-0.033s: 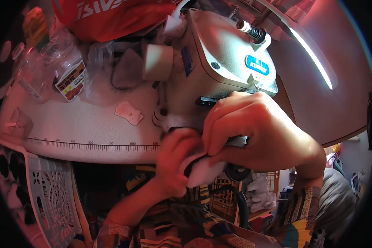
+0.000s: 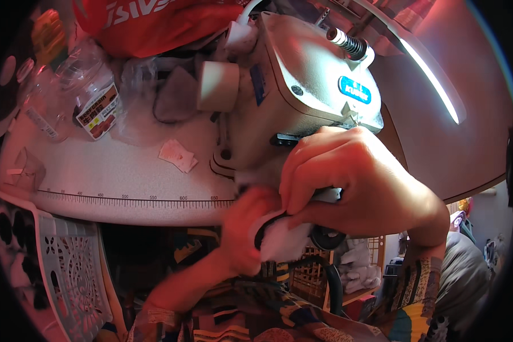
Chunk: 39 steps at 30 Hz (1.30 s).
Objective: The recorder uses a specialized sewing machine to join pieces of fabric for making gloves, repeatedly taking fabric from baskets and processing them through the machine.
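A beige sewing machine [image 2: 285, 80] stands on a pale worktable [image 2: 97, 159] with a printed ruler along its edge. My right hand [image 2: 347, 182] is at the machine's front, fingers pinched on a white fabric piece [image 2: 285, 239] with a dark curved band. Part of that piece is hidden under my fingers. My left hand [image 2: 245, 228], smeared by motion, grips the piece's left side, just beyond the table's edge. Behind my left hand, dark and light material by the machine's base is too blurred to make out.
Clear plastic jars [image 2: 94, 108], a red bag [image 2: 148, 23] and small paper slips [image 2: 176, 157] lie left and behind. A white plastic basket [image 2: 68, 268] with dark items hangs at lower left. A lit lamp [image 2: 430, 74] arches at upper right. Pale cloth pieces [image 2: 356, 262] fill a crate below.
My left hand has shifted slightly right, uncovering more of the ruler and machine base, and the white piece has tilted a little with it. My right hand is almost unmoved.
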Motion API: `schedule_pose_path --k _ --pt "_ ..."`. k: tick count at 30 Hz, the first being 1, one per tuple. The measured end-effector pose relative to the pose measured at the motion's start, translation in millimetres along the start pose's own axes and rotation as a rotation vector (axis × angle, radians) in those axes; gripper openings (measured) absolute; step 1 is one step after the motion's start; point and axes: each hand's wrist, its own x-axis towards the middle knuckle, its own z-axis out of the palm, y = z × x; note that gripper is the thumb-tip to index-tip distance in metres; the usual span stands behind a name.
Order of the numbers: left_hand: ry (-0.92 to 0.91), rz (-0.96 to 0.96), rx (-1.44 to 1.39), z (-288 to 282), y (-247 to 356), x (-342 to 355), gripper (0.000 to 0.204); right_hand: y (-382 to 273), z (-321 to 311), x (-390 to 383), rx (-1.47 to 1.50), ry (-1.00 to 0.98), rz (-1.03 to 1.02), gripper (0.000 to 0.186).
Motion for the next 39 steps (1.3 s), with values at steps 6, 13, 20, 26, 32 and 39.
schedule_pose_path --k 6,13,20,26,32,39 --pt "0.125 -0.199 -0.074 17.5 17.2 -15.1 0.077 2.5 2.3 -1.9 -0.009 0.021 0.079 0.016" --pt "0.248 -0.042 0.245 11.9 41.5 5.7 0.024 2.3 4.9 -1.8 -0.035 0.043 0.080 0.014" --pt "0.288 -0.028 0.231 12.7 26.9 2.1 0.021 3.0 -0.9 -19.9 0.061 0.245 -0.167 0.012" --pt "0.307 0.104 0.437 11.3 25.3 7.0 0.014 -2.9 -17.7 -49.3 0.045 0.320 -0.231 0.029" --pt "0.221 0.064 0.445 38.3 16.5 18.1 0.013 -6.2 -12.6 -112.1 0.100 0.411 -0.143 0.031" --pt "0.155 0.099 0.639 39.2 25.6 29.7 0.019 16.3 42.1 -145.3 0.168 0.988 -0.222 0.037"
